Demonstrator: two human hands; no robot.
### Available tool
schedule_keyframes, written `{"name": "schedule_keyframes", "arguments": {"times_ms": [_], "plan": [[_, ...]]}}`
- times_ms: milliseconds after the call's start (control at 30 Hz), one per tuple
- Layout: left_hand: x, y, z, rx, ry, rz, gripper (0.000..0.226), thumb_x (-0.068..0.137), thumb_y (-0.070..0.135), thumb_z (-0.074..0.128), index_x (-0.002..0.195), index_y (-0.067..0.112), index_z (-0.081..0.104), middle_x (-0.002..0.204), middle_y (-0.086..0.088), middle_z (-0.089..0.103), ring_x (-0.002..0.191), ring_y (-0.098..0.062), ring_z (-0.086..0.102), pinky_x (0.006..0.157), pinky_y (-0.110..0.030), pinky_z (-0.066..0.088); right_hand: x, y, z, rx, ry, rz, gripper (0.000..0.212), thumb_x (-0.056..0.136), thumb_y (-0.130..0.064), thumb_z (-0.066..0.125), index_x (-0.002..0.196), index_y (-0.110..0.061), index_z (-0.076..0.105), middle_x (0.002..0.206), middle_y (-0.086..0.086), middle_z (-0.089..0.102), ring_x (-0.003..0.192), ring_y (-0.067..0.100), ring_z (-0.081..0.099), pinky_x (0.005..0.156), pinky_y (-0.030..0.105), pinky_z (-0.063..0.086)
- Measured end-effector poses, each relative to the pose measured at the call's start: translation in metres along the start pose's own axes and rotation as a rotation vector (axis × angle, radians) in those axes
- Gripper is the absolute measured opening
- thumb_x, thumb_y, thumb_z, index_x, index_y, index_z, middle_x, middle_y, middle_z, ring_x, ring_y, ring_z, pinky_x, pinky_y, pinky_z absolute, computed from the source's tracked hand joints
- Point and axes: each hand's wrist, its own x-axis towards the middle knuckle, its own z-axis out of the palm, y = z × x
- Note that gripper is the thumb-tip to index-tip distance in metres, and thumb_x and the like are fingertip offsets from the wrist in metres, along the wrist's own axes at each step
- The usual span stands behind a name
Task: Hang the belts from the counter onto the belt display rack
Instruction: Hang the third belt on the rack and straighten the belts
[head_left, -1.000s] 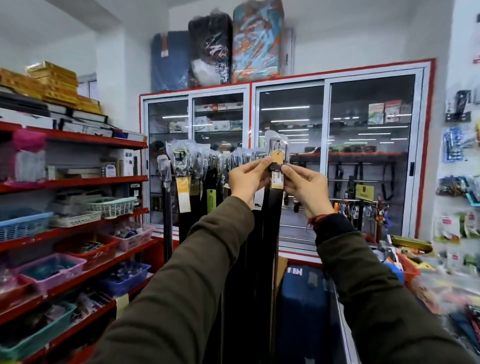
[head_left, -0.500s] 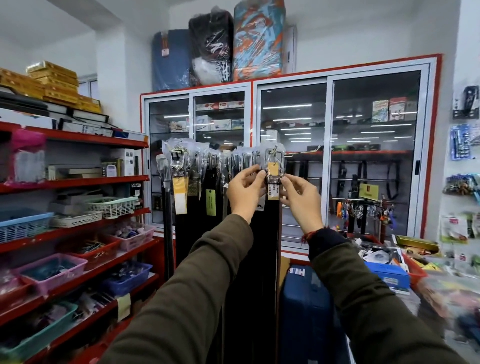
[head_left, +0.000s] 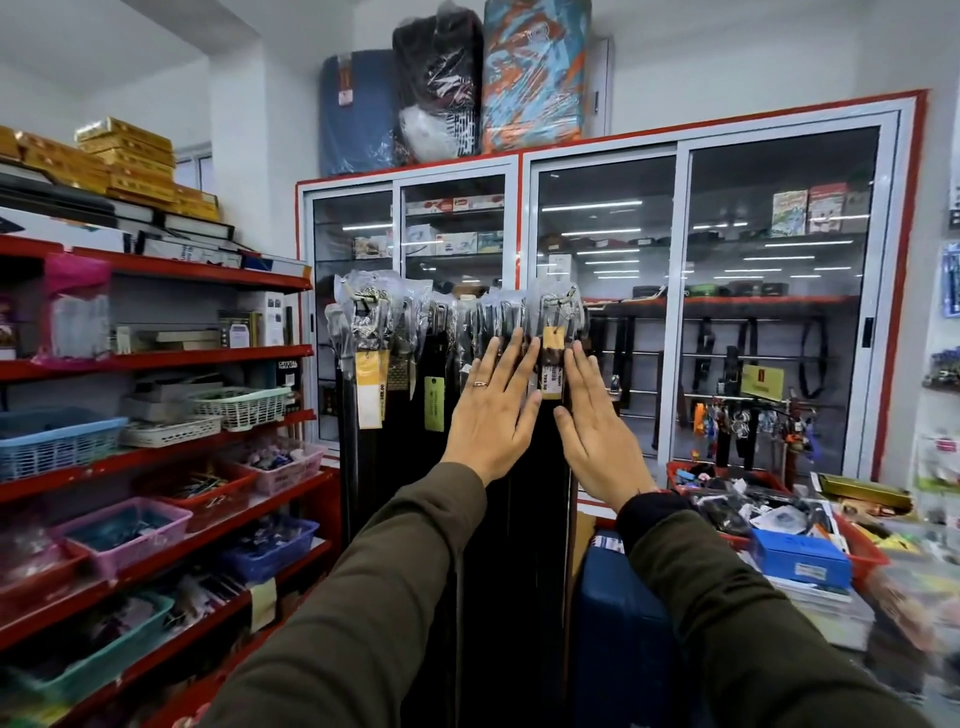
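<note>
A row of black belts (head_left: 395, 395) in clear plastic sleeves hangs from the display rack straight ahead, its top bar hidden behind the buckles. The rightmost belt (head_left: 555, 317) hangs at the row's right end with a tan tag and a white price label below its buckle. My left hand (head_left: 493, 410) is flat and open, fingers spread, just left of that belt, with a ring on one finger. My right hand (head_left: 597, 431) is also open, palm forward, just right of it. Neither hand holds anything.
Red shelves (head_left: 156, 457) with plastic baskets run along the left. A glass-door cabinet (head_left: 675, 322) stands behind the rack. A blue suitcase (head_left: 623, 639) sits low right of the belts. A cluttered counter with a blue box (head_left: 802, 558) and red trays lies at the right.
Both hands pinched the rightmost belt's buckle and tag earlier; they have now let go, opened flat and dropped slightly, and the belt hangs on its own.
</note>
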Motion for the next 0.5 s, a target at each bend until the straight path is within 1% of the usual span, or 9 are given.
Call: {"name": "schedule_keyframes", "arguments": {"times_ms": [133, 233, 333, 400, 500], "plan": [[0.004, -0.009, 0.003, 0.091, -0.059, -0.041, 0.063, 0.108, 0.038, 0.031, 0.163, 0.027, 0.004, 0.172, 0.003, -0.002, 0.159, -0.022, -0.006, 0.129, -0.045, 0.007, 0.008, 0.007, 0.006, -0.015, -0.057, 0.008, 0.068, 0.106, -0.030, 0.036, 0.162, -0.030, -0.004, 0.169, -0.021, -0.011, 0.157, 0.004, -0.010, 0.120, 0.031, 0.034], [0.003, -0.010, 0.001, 0.095, -0.053, -0.037, 0.062, 0.108, 0.039, 0.031, 0.163, 0.027, 0.005, 0.172, 0.001, 0.000, 0.160, -0.022, -0.004, 0.129, -0.045, 0.005, 0.008, 0.006, 0.011, -0.009, -0.050, 0.024, 0.068, 0.107, -0.028, 0.037, 0.162, -0.027, -0.003, 0.170, -0.017, -0.010, 0.157, 0.005, -0.010, 0.126, 0.041, 0.027], [-0.005, -0.010, -0.005, 0.128, -0.001, -0.006, 0.063, 0.107, 0.040, 0.032, 0.163, 0.025, 0.009, 0.172, -0.001, 0.002, 0.160, -0.022, -0.002, 0.129, -0.046, 0.004, 0.005, -0.004, 0.017, 0.006, 0.033, 0.026, 0.068, 0.106, -0.025, 0.040, 0.162, -0.021, 0.001, 0.172, -0.010, -0.005, 0.159, 0.010, -0.007, 0.128, 0.047, 0.019], [-0.014, -0.015, -0.014, 0.153, 0.059, -0.002, 0.064, 0.106, 0.041, 0.033, 0.163, 0.023, 0.011, 0.172, -0.002, 0.004, 0.160, -0.021, -0.001, 0.129, -0.046, 0.002, 0.004, -0.017, 0.023, 0.006, 0.111, 0.007, 0.068, 0.106, -0.025, 0.041, 0.163, -0.020, 0.003, 0.172, -0.007, -0.002, 0.159, 0.014, -0.005, 0.128, 0.051, 0.016], [-0.029, -0.033, -0.034, 0.196, 0.173, 0.001, 0.065, 0.105, 0.043, 0.035, 0.163, 0.021, 0.014, 0.172, -0.004, 0.007, 0.160, -0.022, 0.000, 0.129, -0.045, -0.005, 0.006, -0.041, 0.036, 0.019, 0.184, -0.050, 0.066, 0.106, -0.031, 0.040, 0.162, -0.020, 0.008, 0.172, -0.003, 0.000, 0.160, 0.018, -0.003, 0.127, 0.052, 0.015]]}}
